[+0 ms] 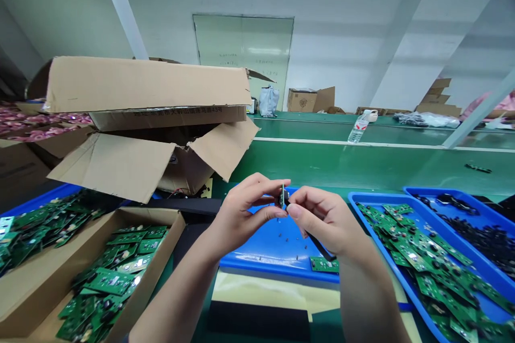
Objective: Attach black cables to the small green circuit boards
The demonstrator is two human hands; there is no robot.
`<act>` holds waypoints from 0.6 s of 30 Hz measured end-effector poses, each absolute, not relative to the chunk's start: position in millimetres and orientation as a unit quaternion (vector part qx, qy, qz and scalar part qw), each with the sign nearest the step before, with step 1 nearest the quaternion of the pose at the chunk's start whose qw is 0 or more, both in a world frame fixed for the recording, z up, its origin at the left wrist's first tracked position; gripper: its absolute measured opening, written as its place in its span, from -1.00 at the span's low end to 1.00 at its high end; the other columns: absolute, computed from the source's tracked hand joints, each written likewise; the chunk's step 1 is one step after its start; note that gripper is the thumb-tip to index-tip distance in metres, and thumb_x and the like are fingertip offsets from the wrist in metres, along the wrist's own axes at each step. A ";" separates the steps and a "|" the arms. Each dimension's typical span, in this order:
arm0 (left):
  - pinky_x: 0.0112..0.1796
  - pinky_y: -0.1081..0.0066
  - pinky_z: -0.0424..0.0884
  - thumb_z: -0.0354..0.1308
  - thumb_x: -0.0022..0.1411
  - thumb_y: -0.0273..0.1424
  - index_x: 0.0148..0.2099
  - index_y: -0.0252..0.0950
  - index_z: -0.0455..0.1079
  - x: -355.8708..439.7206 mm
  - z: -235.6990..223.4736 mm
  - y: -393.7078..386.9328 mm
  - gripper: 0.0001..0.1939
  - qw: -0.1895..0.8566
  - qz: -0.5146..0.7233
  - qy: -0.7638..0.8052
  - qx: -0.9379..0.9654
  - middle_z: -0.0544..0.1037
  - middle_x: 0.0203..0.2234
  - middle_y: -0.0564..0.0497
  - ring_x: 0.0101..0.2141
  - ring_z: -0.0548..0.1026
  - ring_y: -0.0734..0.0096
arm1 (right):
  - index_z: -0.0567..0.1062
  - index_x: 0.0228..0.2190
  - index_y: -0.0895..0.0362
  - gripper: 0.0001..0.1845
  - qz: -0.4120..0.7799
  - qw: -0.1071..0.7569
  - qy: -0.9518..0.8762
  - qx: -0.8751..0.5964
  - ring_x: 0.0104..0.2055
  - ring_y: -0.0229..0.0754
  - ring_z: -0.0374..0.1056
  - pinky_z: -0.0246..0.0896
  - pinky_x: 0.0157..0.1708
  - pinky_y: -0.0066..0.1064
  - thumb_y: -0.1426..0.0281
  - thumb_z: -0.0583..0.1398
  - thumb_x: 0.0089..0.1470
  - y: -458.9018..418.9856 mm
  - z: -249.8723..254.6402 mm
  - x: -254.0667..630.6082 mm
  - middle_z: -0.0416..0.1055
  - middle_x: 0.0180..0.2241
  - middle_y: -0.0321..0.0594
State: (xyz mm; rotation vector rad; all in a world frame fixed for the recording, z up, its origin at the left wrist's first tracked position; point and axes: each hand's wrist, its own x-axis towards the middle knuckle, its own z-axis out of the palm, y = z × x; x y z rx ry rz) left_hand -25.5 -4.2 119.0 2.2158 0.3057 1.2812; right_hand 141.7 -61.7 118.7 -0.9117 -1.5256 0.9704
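My left hand (pixel 241 214) and my right hand (pixel 322 220) meet above a blue tray (pixel 273 257). Both pinch a small green circuit board (pixel 282 195), held on edge between the fingertips, with a small dark part against it. A thin black tool (pixel 317 244) also runs through my right hand, slanting down toward another green board (pixel 324 264) lying in the tray. A few tiny dark bits are scattered on the tray floor.
A cardboard box (pixel 24 284) at lower left holds several green boards. Blue trays (pixel 358 209) at right hold more boards and black parts (pixel 483 236). A large open carton (pixel 148 118) stands behind. A water bottle (pixel 360 127) lies on the green conveyor.
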 end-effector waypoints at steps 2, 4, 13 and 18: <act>-0.20 0.60 0.50 0.22 0.19 -0.48 0.07 -0.16 0.41 -23.0 119.1 -4.8 -0.62 0.287 0.486 0.106 0.819 0.44 -0.30 0.01 -0.26 0.51 0.56 | 0.38 -0.49 0.20 -0.76 0.405 0.529 -0.643 -0.379 -0.60 -0.42 0.07 0.00 -0.61 -0.57 0.29 0.16 0.11 -62.2 119.4 141.7 0.18 -0.63 -0.36; -0.21 0.62 0.50 0.23 0.18 -0.46 0.04 -0.17 0.43 -20.8 119.5 -5.8 -0.65 0.299 0.492 0.103 0.811 0.45 -0.31 0.00 -0.26 0.52 0.56 | 0.37 -0.50 0.20 -0.77 0.405 0.530 -0.646 -0.371 -0.60 -0.42 0.06 0.01 -0.61 -0.58 0.31 0.14 0.12 -62.2 120.1 141.8 0.18 -0.63 -0.36; -0.31 0.60 0.50 0.22 0.20 -0.39 0.04 -0.22 0.45 -22.4 122.6 -8.8 -0.67 0.352 0.486 0.147 0.786 0.47 -0.29 -0.06 -0.28 0.49 0.49 | 0.39 -0.53 0.20 -0.72 0.336 0.530 -0.655 -0.421 -0.60 -0.42 0.12 0.01 -0.64 -0.58 0.29 0.14 0.13 -58.5 121.9 145.0 0.22 -0.64 -0.34; -0.23 0.62 0.49 0.21 0.21 -0.44 0.03 -0.16 0.46 -24.4 122.6 -6.5 -0.68 0.438 0.479 0.134 0.749 0.47 -0.26 -0.03 -0.21 0.52 0.48 | 0.38 -0.52 0.19 -0.76 0.296 0.538 -0.679 -0.403 -0.58 -0.42 0.15 0.05 -0.62 -0.59 0.35 0.13 0.14 -64.5 125.1 145.8 0.27 -0.61 -0.33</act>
